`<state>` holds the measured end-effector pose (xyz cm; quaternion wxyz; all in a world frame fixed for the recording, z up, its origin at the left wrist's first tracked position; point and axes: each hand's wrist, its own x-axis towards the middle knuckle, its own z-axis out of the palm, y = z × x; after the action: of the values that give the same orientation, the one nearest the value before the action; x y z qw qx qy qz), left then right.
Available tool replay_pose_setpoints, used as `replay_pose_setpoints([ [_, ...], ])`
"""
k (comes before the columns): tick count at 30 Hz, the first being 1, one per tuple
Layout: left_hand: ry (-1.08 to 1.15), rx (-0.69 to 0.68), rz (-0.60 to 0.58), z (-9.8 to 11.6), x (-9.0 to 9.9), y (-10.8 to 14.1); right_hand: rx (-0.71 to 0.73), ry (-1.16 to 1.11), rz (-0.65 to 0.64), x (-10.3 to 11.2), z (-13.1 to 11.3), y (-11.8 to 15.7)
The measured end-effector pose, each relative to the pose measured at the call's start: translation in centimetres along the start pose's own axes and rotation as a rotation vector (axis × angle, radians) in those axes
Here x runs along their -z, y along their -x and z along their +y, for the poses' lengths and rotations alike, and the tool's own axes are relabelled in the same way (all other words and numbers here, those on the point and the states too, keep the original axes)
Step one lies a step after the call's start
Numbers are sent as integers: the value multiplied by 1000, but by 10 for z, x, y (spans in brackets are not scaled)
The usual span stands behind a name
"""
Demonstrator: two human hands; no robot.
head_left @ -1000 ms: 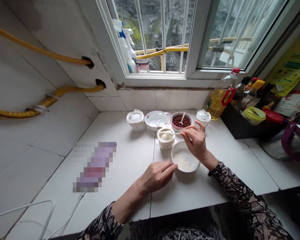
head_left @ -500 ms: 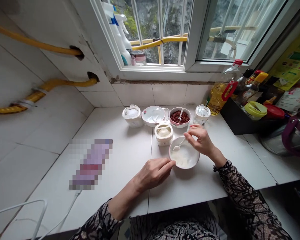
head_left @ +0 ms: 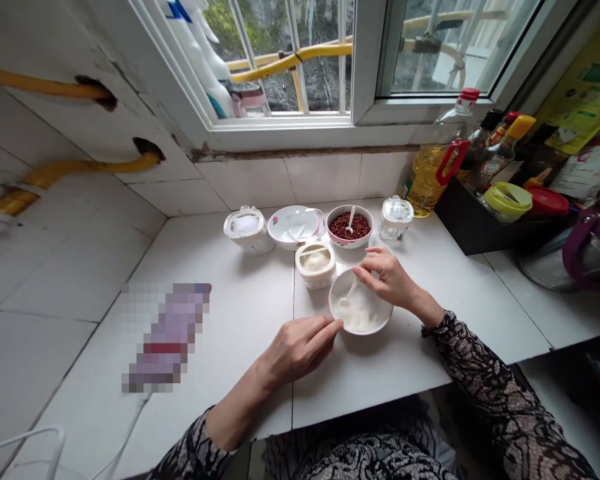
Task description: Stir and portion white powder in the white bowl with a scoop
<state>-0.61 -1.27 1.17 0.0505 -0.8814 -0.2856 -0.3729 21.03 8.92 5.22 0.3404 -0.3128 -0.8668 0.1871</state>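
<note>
My right hand (head_left: 384, 277) pinches the handle of a small white spoon (head_left: 353, 288), whose tip is down in a white bowl (head_left: 380, 316). Pale, whitish powder (head_left: 354, 313) lies along the left side of that bowl. At its near left rim, my left hand (head_left: 303, 345) grips the edge between thumb and fingers. Just behind the bowl stands an uncovered white jar (head_left: 316, 265) with pale contents. A bowl of dark red beans (head_left: 350, 228) sits farther back, a white spoon resting in it.
Along the back are a lidded white jar (head_left: 249, 230), an empty-looking dish (head_left: 289, 227) with a clear lid on it, and a clear jar (head_left: 396, 217). An oil bottle (head_left: 427, 179) and a black condiment box (head_left: 460, 217) stand right. A blurred purple item (head_left: 167, 340) with a cable lies left.
The spoon stands a little more upright in the bowl, with my right hand still on it. My left hand keeps its hold on the rim. The whole view has shifted slightly.
</note>
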Motion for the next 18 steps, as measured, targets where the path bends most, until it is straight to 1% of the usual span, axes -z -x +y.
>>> replay_pose_setpoints([
  [6,17,1,-1,0,-2,1,-182,-146,59,9,-4,-3],
  [9,19,-7,6,0,-2,1,-323,-274,47,13,-5,-4],
  [13,10,-11,7,0,-2,0,-495,-470,-4,16,1,-4],
  [16,-3,-15,3,0,-2,-2,-560,-602,-37,17,7,-6],
  [18,-10,-15,1,0,-2,-2,-579,-657,-28,18,10,-8],
])
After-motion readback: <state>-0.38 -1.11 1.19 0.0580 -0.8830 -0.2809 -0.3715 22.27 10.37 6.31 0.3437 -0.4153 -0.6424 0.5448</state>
